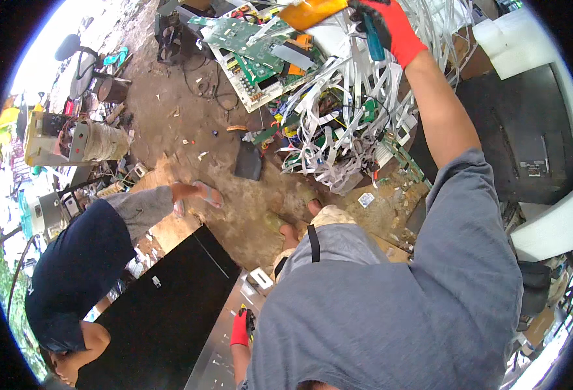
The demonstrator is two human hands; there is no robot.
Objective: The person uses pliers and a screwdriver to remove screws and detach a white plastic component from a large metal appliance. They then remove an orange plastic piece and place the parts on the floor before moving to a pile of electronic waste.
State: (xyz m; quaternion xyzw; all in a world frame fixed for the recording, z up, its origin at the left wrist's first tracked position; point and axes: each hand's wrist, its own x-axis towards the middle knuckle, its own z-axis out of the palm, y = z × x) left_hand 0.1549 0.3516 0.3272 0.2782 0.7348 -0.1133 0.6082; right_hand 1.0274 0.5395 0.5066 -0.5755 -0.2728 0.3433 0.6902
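Observation:
My right hand [390,29], in a red glove with dark fingers, reaches out at the top over a heap of flat white ribbon cables [338,140]. It is closed round a teal-handled tool [374,38] whose working end I cannot make out. A flat amber-orange piece [309,13] sticks out from its fingers to the left. My left hand [241,327], also red-gloved, is low down beside a grey metal panel [213,344]. Its fingers are curled, with a bit of yellow showing; my shirt partly hides it.
Green circuit boards [247,49] lie on the pile. A co-worker [81,260] in dark clothes bends over a large black panel [163,312] at left. White foam blocks [517,42] and a black flat panel [520,130] are at right. A dark scrap plate [248,161] lies on the dirt floor.

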